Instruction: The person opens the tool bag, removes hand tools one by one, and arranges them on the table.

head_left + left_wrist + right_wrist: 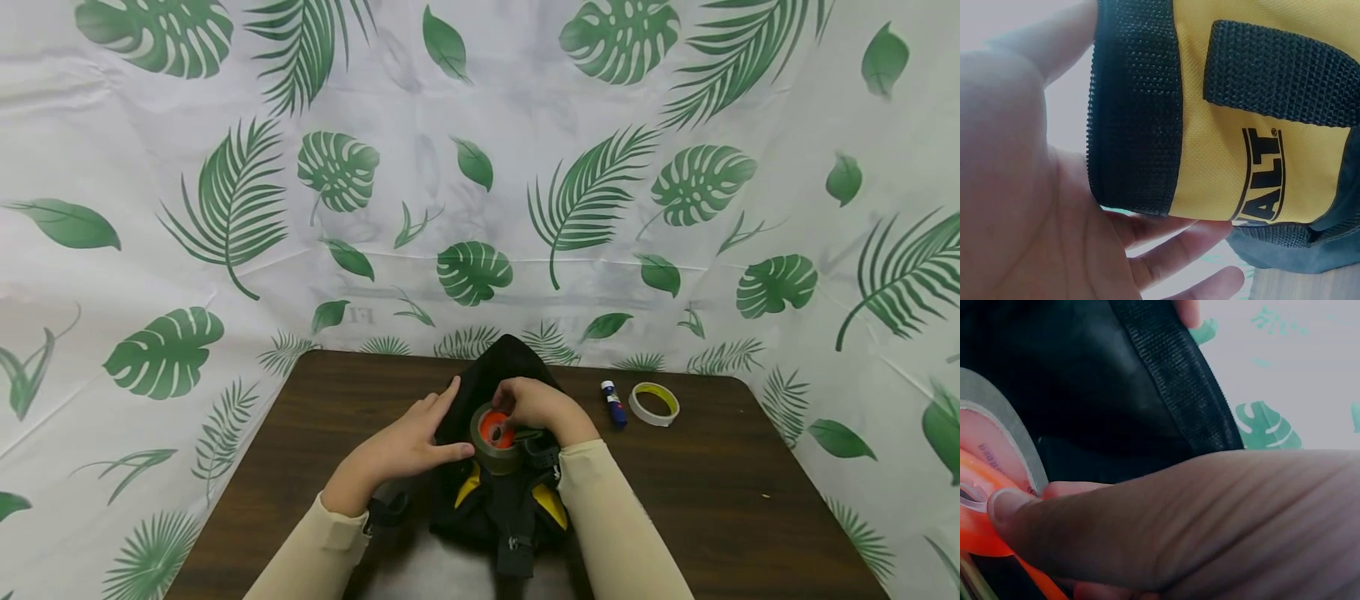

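Note:
A black and yellow tool bag (pixel 513 354) stands unzipped in front of me, with part of a printed name on its yellow side (pixel 1210 144) in the left wrist view. Inside its mouth sits a wide roll of greyish-brown tape (pixel 498 461), and an orange roll (pixel 486 427) lies within that roll's ring. My right hand (pixel 542 406) reaches into the bag and pinches the orange roll (pixel 982 534) between thumb and fingers. At the bag's left edge, my left hand (pixel 408 440) rests with fingers and thumb extended and spread, the zippered rim (pixel 1135 112) between them.
On the dark wooden table (pixel 697 492), right of the bag, lie a blue glue stick (pixel 615 407) with a white cap and a white-and-yellow tape roll (pixel 637 408). A leaf-print sheet (pixel 405 200) hangs behind the table.

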Available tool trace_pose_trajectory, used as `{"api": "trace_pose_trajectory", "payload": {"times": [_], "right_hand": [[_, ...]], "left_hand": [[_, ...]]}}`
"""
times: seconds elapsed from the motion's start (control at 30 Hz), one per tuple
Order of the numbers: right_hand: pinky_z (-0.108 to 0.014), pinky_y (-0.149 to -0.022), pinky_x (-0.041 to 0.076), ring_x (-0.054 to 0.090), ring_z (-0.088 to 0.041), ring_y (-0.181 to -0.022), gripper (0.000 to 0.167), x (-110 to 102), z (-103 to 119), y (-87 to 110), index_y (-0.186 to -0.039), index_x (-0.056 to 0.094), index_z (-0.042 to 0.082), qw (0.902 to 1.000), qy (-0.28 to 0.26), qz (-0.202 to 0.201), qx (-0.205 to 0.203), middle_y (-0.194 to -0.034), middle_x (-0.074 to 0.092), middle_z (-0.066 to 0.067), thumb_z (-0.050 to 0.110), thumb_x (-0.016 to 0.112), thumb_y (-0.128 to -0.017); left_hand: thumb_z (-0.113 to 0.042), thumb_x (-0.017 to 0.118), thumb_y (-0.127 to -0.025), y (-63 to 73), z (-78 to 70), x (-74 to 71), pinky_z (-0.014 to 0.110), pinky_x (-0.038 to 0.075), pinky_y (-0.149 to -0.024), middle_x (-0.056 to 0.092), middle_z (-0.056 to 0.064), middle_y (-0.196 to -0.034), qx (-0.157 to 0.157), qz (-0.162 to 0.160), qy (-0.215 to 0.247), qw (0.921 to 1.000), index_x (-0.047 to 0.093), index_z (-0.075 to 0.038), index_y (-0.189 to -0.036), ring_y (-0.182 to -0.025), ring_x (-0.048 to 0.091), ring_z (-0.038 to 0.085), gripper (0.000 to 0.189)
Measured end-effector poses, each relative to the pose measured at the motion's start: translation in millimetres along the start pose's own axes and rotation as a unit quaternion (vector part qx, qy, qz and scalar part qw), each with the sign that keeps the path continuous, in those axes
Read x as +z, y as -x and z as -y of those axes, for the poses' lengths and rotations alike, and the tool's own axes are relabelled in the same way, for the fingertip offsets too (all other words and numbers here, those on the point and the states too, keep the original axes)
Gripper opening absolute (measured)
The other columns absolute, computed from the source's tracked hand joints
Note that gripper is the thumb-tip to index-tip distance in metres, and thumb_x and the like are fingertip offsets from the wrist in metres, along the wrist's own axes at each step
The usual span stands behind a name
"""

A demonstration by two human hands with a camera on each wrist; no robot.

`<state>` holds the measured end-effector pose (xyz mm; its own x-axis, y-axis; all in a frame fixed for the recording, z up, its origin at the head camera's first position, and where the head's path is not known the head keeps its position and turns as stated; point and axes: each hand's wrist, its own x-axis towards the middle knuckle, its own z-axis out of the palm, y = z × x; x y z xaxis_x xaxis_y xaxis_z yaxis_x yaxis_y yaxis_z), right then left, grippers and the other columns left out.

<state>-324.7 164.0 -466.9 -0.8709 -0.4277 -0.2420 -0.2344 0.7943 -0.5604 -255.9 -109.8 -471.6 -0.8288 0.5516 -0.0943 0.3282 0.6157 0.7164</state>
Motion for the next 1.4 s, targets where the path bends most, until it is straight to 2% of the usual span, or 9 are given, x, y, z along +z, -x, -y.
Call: {"api": "trace_pose_trajectory", "payload": {"times": [0.23,0.43,0.7,0.93,1.13,1.4], "right_hand": [[-0.043,-0.090,0.061,0.069,-0.017,-0.094,0.018,1.5,0.7,-2.1,-0.109,0.078,0.014,0.9999,0.016,0.002,-0.003,-0.106,0.075,-0.001,0.005,0.084,-0.094],[-0.039,-0.083,0.060,0.066,-0.018,-0.087,0.017,3.0,1.8,-2.2,-0.104,0.075,0.014,1.0000,0.006,-0.006,-0.003,-0.100,0.072,-0.001,0.003,0.083,-0.094],[-0.036,-0.075,0.061,0.068,-0.018,-0.087,0.022,3.1,5.4,-1.7,-0.111,0.072,0.015,0.9997,-0.012,0.011,-0.021,-0.104,0.071,-0.003,-0.001,0.078,-0.097],[-0.036,-0.075,0.062,0.067,-0.018,-0.087,0.021,-0.6,14.5,2.9,-0.115,0.072,0.015,0.9996,-0.013,-0.008,-0.023,-0.106,0.071,-0.004,0.002,0.077,-0.099],[-0.035,-0.077,0.061,0.067,-0.016,-0.088,0.023,-9.1,25.4,16.2,-0.119,0.075,0.014,0.9983,0.004,-0.040,-0.042,-0.104,0.072,-0.002,0.004,0.076,-0.099],[-0.036,-0.082,0.056,0.059,-0.018,-0.091,0.031,-29.0,32.0,52.0,-0.128,0.075,0.016,0.9880,-0.005,-0.103,-0.114,-0.107,0.063,-0.001,0.003,0.068,-0.101]], "left_hand": [[-0.072,0.067,-0.099,1.3,1.4,-1.3,0.070,0.028,-0.129,0.011,0.020,-0.183,-0.003,-0.001,-0.001,1.0000,-0.001,-0.037,-0.176,-0.169,0.015,0.044,0.109],[-0.072,0.067,-0.099,2.2,1.3,-2.6,0.071,0.029,-0.128,0.014,0.021,-0.182,0.004,-0.002,0.002,1.0000,-0.001,-0.035,-0.177,-0.168,0.018,0.046,0.110],[-0.073,0.066,-0.099,1.7,2.1,-2.7,0.069,0.031,-0.129,0.015,0.020,-0.182,0.010,0.000,-0.001,1.0000,-0.002,-0.034,-0.177,-0.168,0.019,0.044,0.110],[-0.072,0.066,-0.100,1.6,0.8,-5.1,0.070,0.031,-0.128,0.014,0.020,-0.182,0.004,-0.001,-0.002,1.0000,-0.001,-0.035,-0.176,-0.169,0.018,0.045,0.108],[-0.074,0.066,-0.098,2.5,1.5,-4.3,0.069,0.030,-0.129,0.014,0.019,-0.183,-0.003,-0.001,-0.004,1.0000,-0.001,-0.036,-0.176,-0.169,0.017,0.044,0.110],[-0.076,0.067,-0.096,1.9,0.5,-3.3,0.069,0.031,-0.129,0.020,0.019,-0.181,0.000,-0.004,-0.013,0.9999,0.002,-0.035,-0.177,-0.167,0.022,0.045,0.112]]}}
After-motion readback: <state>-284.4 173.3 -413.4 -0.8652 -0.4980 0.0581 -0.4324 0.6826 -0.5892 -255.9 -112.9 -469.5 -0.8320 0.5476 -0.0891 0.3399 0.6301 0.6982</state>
